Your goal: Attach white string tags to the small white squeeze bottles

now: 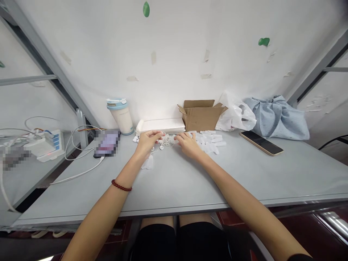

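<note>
With a small white piece (163,134) pinched between thumb and fingers of the left hand (146,142) over the table (174,188), beside the white cords (166,142), and the fingers of the right hand (189,144) curled near the clear plastic pieces (210,139), their grip unclear, the cords are best kept loose, so snags are avoided.

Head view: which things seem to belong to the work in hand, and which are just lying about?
Seemingly in the work:
- small white pieces between the left hand and right hand
- translucent pieces beside the right hand

Seemingly lying about:
- blue-lidded cup
- cabled phone
- dark-screened phone
- blue cloth bundle
- cardboard box and plastic bag, though their role is unclear
</note>
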The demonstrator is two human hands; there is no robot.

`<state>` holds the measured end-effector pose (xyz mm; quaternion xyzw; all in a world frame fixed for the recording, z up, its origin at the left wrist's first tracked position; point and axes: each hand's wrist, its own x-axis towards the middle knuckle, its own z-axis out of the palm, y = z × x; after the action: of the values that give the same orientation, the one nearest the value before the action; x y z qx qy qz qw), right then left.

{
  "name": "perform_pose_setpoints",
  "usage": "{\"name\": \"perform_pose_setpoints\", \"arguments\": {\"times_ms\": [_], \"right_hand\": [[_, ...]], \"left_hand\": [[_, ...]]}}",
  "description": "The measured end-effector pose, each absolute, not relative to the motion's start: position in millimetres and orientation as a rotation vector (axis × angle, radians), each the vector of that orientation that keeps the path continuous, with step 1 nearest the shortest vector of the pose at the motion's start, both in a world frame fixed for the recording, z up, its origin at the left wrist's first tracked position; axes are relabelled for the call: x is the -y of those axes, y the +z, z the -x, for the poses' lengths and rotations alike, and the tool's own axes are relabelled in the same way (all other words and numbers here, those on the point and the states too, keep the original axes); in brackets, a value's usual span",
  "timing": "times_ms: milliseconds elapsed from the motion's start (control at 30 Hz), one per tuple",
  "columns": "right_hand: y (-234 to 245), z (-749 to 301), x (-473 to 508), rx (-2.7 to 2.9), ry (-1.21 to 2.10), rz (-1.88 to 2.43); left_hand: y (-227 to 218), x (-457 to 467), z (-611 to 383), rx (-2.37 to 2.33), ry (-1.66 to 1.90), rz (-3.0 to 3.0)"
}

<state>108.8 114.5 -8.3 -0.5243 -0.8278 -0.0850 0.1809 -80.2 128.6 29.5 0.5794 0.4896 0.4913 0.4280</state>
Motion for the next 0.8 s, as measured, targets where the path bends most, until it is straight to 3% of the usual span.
{"name": "perform_pose_setpoints", "arguments": {"times_ms": [133, 333, 567, 800], "right_hand": [[-7.5, -106.7, -114.5, 2.189, -0.145, 1.458], [-2.9, -100.8, -109.4, 2.046, 0.068, 1.357], [-0.9, -89.6, -95.5, 2.007, 0.320, 1.088], [-2.4, -88.1, -95.9, 1.892, 0.431, 1.117]], "left_hand": [[29.4, -127.0, 79.1, -1.387, 1.227, -1.685], [33.8, -117.4, 72.6, -1.257, 1.488, -1.757], [26.4, -112.7, 67.2, -1.374, 1.372, -1.896], [28.1, -107.1, 62.5, -1.182, 1.371, -1.836]]}}
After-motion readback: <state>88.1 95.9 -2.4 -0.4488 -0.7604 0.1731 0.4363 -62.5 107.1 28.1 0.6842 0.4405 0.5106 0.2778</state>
